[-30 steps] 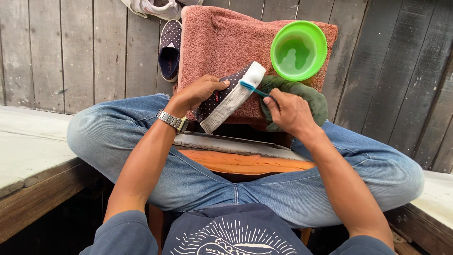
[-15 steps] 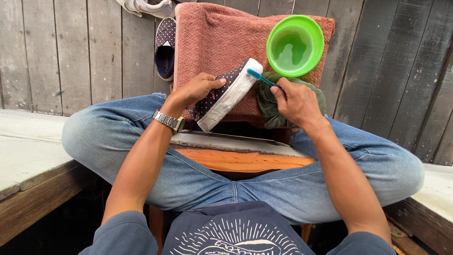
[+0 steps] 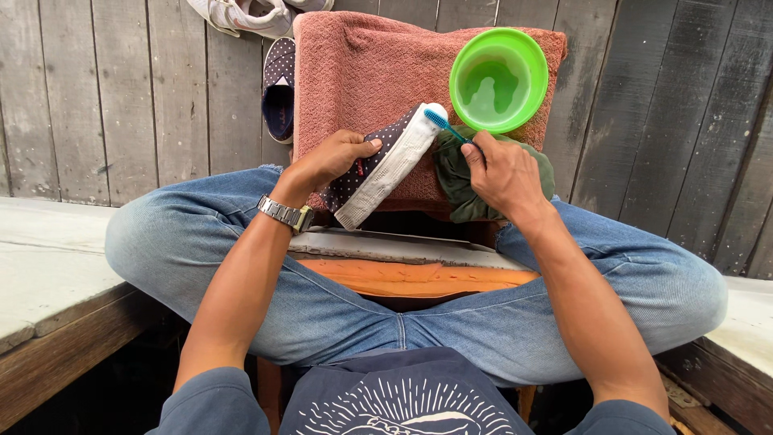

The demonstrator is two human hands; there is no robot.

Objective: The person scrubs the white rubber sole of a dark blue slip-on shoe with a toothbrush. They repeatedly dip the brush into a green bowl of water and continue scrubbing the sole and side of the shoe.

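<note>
The blue toothbrush [image 3: 448, 127] has slid from mid-sole up to the toe of the dotted shoe [image 3: 378, 165]; right hand [image 3: 503, 171] fingers pinch it, left hand [image 3: 334, 157] fingers grip the shoe, green bowl [image 3: 498, 79] at one o'clock.

Left hand [image 3: 338, 157] holds dotted shoe [image 3: 378, 165]; right hand [image 3: 503, 173] brushes toe, toothbrush [image 3: 444, 127].

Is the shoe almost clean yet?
Hard to say. Ready: a towel is spread and a green bowl holds water. In hand: the left hand grips the shoe while the right hand brushes its white toe with a toothbrush. Left: the second shoe lies untouched.
</note>
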